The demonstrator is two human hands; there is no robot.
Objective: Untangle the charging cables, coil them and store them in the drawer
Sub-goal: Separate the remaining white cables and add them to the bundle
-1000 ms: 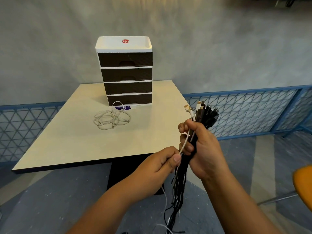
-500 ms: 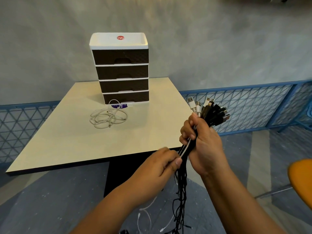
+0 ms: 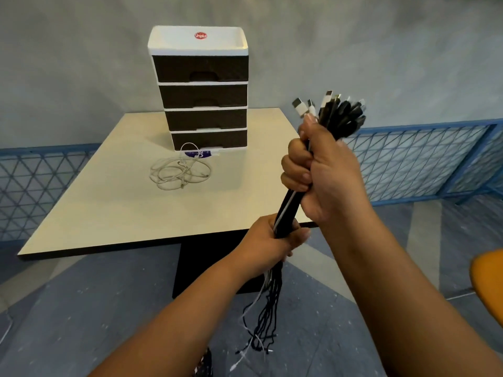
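I hold the cable bundle [image 3: 292, 202] with both hands, right hand [image 3: 324, 170] fisted below the plugs, left hand [image 3: 272, 243] fisted lower; cables limp, light, best gripped near the plugs.

drawer unit [image 3: 201, 91] at upper centre of the frame: white plastic frame, smooth with a slight sheen; drawer fronts dark brown plastic with a fine woven-look texture, matt; round red glossy sticker [image 3: 200, 35] on the top; table [image 3: 114, 208] at centre left: smooth cream laminate-like top, matt with soft reflections, dark edge band; loose cable [image 3: 178, 174] on it: off-white, smooth rubbery sheath; cable bundle [image 3: 291, 208] right of centre: mostly black sheaths, matt, a few white; plug ends [image 3: 330, 106] with white or black plastic bodies and bright metal tips; fence [image 3: 408, 164] at right: blue painted metal mesh; wall [image 3: 81, 63] behind: grey, rough matt plaster; floor [image 3: 95, 308] at bottom: grey, speckled, dull; orange object [image 3: 490, 284] at right edge: smooth, blurred.
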